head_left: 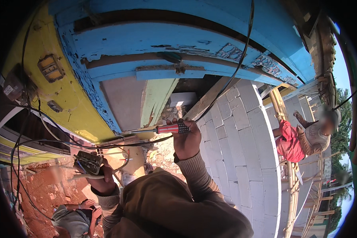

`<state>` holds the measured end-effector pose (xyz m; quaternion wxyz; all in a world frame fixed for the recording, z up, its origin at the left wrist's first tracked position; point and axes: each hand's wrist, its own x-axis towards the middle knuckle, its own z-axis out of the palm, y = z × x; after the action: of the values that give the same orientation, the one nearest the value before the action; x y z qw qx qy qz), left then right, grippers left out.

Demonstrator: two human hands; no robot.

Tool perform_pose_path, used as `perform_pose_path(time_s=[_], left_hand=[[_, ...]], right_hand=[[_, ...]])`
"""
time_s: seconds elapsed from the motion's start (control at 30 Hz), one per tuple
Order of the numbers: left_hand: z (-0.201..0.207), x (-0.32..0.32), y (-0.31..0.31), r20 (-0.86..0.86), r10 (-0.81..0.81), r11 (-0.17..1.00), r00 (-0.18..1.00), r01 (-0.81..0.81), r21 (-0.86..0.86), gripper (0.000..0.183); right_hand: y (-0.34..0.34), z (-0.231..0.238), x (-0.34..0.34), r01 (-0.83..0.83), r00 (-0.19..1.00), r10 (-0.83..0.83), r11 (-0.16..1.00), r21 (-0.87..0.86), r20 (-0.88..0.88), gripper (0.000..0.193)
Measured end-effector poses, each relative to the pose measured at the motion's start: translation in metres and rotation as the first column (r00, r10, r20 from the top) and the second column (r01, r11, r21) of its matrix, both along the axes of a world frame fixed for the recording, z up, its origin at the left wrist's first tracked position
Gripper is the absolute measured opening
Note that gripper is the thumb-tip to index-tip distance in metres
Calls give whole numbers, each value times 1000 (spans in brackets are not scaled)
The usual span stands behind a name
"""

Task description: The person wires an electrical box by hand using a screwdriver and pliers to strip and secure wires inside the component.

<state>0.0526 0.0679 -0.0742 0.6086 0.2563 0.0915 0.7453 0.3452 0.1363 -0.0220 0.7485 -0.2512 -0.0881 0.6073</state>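
My right hand [187,143] is wrapped round the handle of a screwdriver [167,129], red and white striped with a dark, white-dotted end. Its metal shaft points left, toward the yellow wall's lower corner; whether the tip touches anything I cannot tell. Lower and to the left, my left hand [107,174] grips a small dark electrical box [89,162], its inside parts exposed. Thin wires and a pale cable [125,158] run at the box. A black cable [146,140] passes between the two hands, just below the screwdriver.
A yellow wall [73,107] at left bears a socket frame [50,68] and a grey box [14,88] with cables. Blue peeling boards [146,37] cross above; a grey block wall [242,139] rises at right. One person [317,135] sits on bamboo scaffolding [291,190]; another [73,220] is below left.
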Motion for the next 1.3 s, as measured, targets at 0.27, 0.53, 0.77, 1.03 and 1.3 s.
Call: perform_pose_path(time_s=[0.27,0.53,0.77,1.03,1.3], left_hand=[[3,-2,-7,-9,149,974,989,-148,-172,59],[-9,1,-13,-239,202,962,950,-238,-133,45],[-47,-7,-2,-847,464,810,259,-512,287,78],[-79,-28,14,-833,465,819,299,-502,277,81],[-99,-57,19,-857,486,764,170,-559,322,96]], right_hand=[[70,11,-25,-15,1000,14,999,52,25,30],[189,1,-83,134,982,-132,991,3,-138,24],[269,-15,-133,195,978,-201,976,-102,-56,13],[315,-53,-186,319,655,-204,948,-21,727,42],[280,-17,-223,-86,922,96,995,-42,375,29]])
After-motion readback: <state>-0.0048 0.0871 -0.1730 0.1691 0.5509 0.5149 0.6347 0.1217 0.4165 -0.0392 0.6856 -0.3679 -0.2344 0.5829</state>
